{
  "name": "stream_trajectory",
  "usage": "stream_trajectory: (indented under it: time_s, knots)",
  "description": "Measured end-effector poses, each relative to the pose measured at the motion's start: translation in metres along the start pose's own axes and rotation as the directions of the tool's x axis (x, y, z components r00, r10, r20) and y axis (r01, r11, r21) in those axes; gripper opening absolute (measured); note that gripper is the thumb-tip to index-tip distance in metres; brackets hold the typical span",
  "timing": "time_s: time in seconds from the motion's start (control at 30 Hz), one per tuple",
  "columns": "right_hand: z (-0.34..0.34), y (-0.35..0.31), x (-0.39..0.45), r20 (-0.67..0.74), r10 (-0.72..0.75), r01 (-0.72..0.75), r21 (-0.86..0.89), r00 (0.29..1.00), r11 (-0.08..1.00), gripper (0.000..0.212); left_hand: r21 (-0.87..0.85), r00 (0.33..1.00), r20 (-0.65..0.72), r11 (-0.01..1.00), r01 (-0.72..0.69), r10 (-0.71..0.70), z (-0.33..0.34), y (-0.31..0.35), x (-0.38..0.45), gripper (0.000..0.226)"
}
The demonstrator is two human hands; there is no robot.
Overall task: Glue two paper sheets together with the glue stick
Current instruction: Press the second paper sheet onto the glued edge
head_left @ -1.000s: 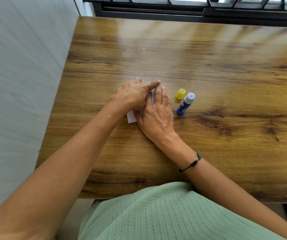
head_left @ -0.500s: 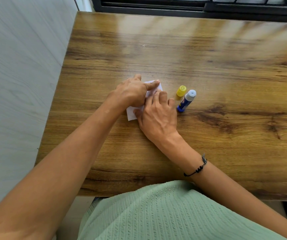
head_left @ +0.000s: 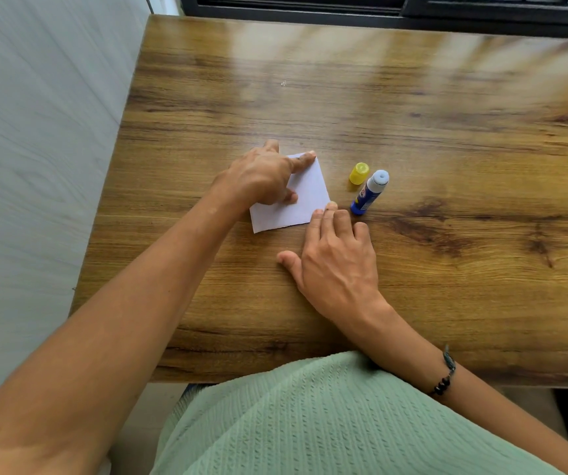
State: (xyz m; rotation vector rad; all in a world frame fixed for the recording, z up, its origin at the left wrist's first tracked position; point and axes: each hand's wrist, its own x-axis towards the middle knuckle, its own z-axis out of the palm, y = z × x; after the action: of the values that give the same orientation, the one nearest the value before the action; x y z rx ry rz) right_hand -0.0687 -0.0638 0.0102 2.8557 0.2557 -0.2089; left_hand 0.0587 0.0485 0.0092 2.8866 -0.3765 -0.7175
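head view: since the earlier frames the right hand (head_left: 335, 262) has slid back off the paper (head_left: 296, 200) toward the near edge, so most of the white square now shows where before both hands covered it. the left hand (head_left: 262, 178) has stayed on it.

the left hand lies on the paper's left half, index finger stretched out along the far edge to the top corner, the other fingers curled under and resting on the sheet. the right hand lies flat and spread on the surface (head_left: 447, 132), its fingertips just touching the paper's right corner, holding nothing. the paper lies flat near the middle of the surface. just to its right lies the glue stick (head_left: 369, 193), uncapped, with the yellow cap (head_left: 359, 173) beside it.

judging by this, the step in hand is pressing the sheets together after gluing. the next move likely calls for a last smoothing of the edges, or lifting the paper to check the bond, then capping the stick.

only one white face can be made out; whether two sheets lie stacked there, and how well aligned, cannot be told. the left hand hides the paper's left part. no glue is visible on it.
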Motion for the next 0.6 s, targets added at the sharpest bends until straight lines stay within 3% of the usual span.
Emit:
stream_trajectory:
  time_s: [0.1,0.2,0.4,0.47,0.6]
  knots:
    - [-0.003,0.006,-0.007,0.036,-0.017,0.014,0.071,0.999,0.997,0.076,0.020,1.000,-0.003,1.000,-0.006,0.006,-0.001,0.002,-0.002,0.071]
    - [-0.010,0.004,-0.009,-0.060,-0.060,0.070,0.184,0.996,0.980,0.069,0.041,0.999,0.033,0.999,-0.018,0.017,-0.005,0.002,-0.002,0.075]
    - [-0.009,-0.028,0.010,-0.144,-0.381,0.406,0.224,0.913,0.886,0.064,0.074,0.996,0.090,0.997,-0.015,0.008,-0.009,0.003,-0.002,0.080]
    - [-0.005,-0.029,0.012,-0.124,-0.402,0.421,0.236,0.907,0.876,0.064,0.074,0.996,0.086,0.997,-0.018,0.011,-0.009,0.003,-0.002,0.081]
    - [0.002,-0.011,0.006,-0.109,-0.286,0.306,0.332,0.952,0.892,0.061,0.084,0.997,0.068,0.996,-0.027,0.021,-0.009,0.003,-0.001,0.081]
